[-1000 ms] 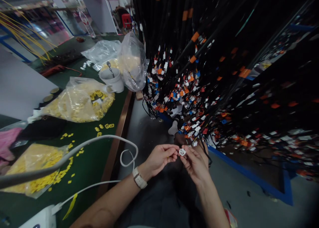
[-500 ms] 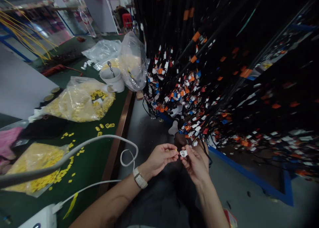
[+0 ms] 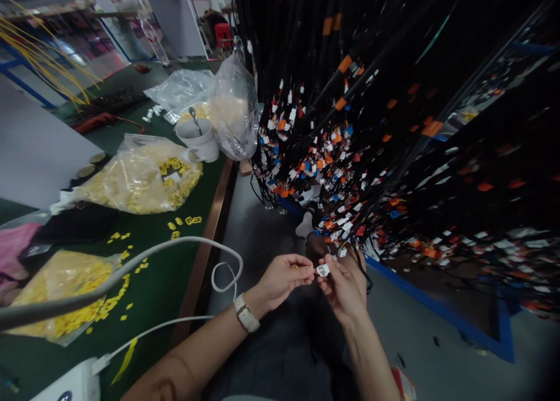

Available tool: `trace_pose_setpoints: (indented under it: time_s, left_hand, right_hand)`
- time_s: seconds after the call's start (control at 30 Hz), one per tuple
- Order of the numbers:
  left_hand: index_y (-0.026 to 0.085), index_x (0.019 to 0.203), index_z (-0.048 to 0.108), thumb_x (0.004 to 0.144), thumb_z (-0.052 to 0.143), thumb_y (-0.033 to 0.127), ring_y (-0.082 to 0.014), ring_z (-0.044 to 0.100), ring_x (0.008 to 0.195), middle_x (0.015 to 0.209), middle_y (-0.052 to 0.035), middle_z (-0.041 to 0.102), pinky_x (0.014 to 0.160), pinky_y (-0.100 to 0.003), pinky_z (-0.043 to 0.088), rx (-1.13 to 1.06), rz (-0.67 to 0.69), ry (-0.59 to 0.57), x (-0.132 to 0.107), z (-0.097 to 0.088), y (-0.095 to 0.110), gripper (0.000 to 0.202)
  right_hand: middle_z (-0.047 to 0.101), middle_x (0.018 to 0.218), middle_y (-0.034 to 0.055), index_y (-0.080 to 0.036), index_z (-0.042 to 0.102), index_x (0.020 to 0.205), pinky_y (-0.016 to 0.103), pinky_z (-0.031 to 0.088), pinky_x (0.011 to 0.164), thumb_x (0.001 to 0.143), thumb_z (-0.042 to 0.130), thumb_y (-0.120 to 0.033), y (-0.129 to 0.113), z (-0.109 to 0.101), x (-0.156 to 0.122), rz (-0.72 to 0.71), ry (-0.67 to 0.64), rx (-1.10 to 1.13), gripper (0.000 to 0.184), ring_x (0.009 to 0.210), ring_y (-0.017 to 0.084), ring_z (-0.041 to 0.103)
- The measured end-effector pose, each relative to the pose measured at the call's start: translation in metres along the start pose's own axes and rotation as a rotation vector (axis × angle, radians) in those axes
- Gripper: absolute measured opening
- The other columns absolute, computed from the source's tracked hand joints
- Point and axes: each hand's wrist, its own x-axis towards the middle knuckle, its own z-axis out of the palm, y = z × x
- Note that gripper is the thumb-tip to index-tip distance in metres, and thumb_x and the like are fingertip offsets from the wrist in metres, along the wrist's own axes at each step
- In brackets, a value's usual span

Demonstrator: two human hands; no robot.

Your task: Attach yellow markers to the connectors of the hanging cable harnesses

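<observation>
Between thumb and forefinger, my right hand (image 3: pixel 342 287) pinches a white connector housing (image 3: pixel 322 270), its face turned toward the left hand. My left hand (image 3: pixel 284 279), with a pale watch on its wrist, is closed in a pinch on a small yellow plastic piece (image 3: pixel 299 267), mostly hidden by the fingers. The fingertips of both hands nearly meet at the connector. Just beyond them hang wire ends with white, orange, blue and red connectors (image 3: pixel 345 220).
To the left, a green-topped bench (image 3: pixel 161 284) carries bags of yellow pieces (image 3: pixel 131 182), loose yellow pieces (image 3: pixel 126 281) and a white mug (image 3: pixel 201 141) with a spoon. A grey cable (image 3: pixel 175 241) arches over its edge. Black wire harnesses (image 3: pixel 385 97) hang at right above a blue frame (image 3: pixel 437 307).
The white connector has tilted slightly, and the left fingertips have shifted a little beside it. Both hands keep their pinch; the surroundings look the same.
</observation>
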Motion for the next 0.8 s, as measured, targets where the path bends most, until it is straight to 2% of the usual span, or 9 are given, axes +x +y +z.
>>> trace_pose_setpoints:
  time_s: [0.33,0.57,0.8]
  left_hand:
    - [0.008,0.078,0.065,0.057,0.082,0.025,-0.0100,0.058,0.064,0.071,-0.0052,0.064,0.064,-0.023,0.044,0.069,0.012,0.005,0.000,0.000,-0.004,0.032]
    - [0.009,0.074,0.068,0.058,0.080,0.027,-0.0075,0.051,0.061,0.069,-0.0030,0.062,0.060,-0.020,0.036,0.172,0.088,0.074,0.000,0.004,-0.006,0.027]
    - [0.010,0.076,0.069,0.063,0.077,0.029,-0.0122,0.055,0.068,0.074,-0.0062,0.065,0.066,-0.023,0.040,0.256,0.188,0.115,0.000,0.005,-0.011,0.025]
  right_hand:
    - [0.060,0.051,-0.0019,-0.014,0.068,0.071,0.009,0.044,0.037,0.057,0.082,-0.040,0.000,0.002,-0.002,-0.002,-0.011,-0.011,0.033,0.040,0.005,0.053]
    - [0.060,0.052,-0.0024,-0.015,0.068,0.071,0.009,0.042,0.036,0.056,0.082,-0.041,0.003,0.004,-0.001,-0.025,-0.010,-0.011,0.033,0.041,0.005,0.053]
    - [0.061,0.050,-0.0017,-0.015,0.068,0.071,0.010,0.042,0.036,0.053,0.083,-0.042,0.005,0.012,-0.003,-0.050,0.013,0.014,0.036,0.038,0.005,0.052]
